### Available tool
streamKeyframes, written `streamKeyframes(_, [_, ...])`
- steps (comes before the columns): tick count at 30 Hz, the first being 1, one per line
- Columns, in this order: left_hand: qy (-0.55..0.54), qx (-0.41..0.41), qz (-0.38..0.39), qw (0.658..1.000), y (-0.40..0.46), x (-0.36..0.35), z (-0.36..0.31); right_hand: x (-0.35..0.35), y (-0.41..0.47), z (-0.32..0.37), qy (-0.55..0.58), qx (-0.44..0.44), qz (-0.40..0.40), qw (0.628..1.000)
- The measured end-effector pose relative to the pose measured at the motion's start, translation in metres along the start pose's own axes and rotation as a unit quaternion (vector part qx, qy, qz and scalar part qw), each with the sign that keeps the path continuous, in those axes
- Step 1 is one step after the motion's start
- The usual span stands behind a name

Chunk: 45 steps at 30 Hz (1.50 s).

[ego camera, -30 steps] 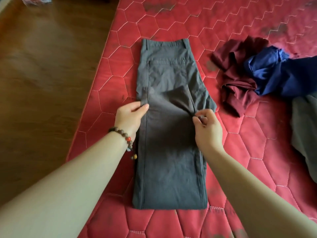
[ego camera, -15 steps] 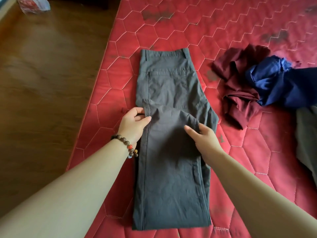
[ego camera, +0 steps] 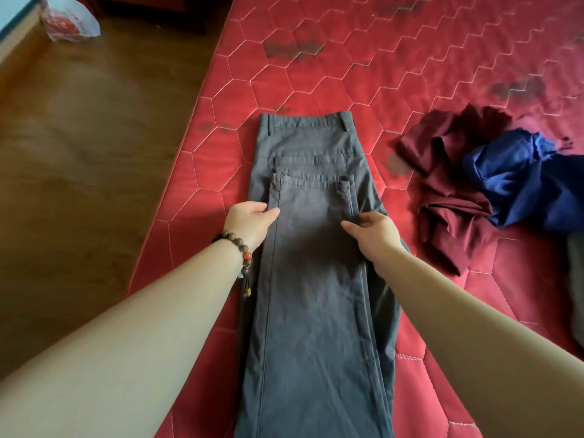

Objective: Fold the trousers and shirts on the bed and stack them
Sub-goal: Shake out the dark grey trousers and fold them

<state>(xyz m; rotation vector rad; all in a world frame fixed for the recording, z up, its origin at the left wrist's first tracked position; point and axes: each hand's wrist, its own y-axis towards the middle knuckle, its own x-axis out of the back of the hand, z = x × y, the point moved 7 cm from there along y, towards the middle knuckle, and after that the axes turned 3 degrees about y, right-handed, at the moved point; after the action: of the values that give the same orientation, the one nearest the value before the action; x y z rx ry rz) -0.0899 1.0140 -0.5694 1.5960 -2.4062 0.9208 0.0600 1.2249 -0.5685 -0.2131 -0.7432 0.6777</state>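
Both hands were pinched on the folded-back leg ends of the grey trousers (ego camera: 313, 279). The left hand (ego camera: 249, 221) had the thumb on top of the left edge and the fingers tucked beneath it, closed on the cloth. The right hand (ego camera: 374, 232) gripped the right edge the same way, just below the hems, though how much fabric sat between its fingers I could not tell. The two hands were level with each other, one on each side seam, so neither was nearer the work than the other.

The trousers lay lengthwise on the red quilted mattress (ego camera: 363, 67), near its left edge. Their long axis ran straight away from the person, with the waistband (ego camera: 305, 123) at the far end and the fold at the near end, out of sight below the view. The hems lay just short of the back pocket, well short of the waistband. From the grip, then, the remaining stretch lay directly ahead, along the trousers' own line. I judged that the hems would have to go forward toward the waistband.

To the right, well apart from the trousers, a maroon garment (ego camera: 448, 197) and a blue garment (ego camera: 518, 178) lay crumpled and touching, unfolded. Nothing was stacked yet.
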Motion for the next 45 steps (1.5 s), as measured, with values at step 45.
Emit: streamKeyframes(45, [0.551,-0.331,0.051,0.765,-0.189,-0.054,0.075,-0.055,-0.198,-0.075,-0.388,0.344,0.071,0.852])
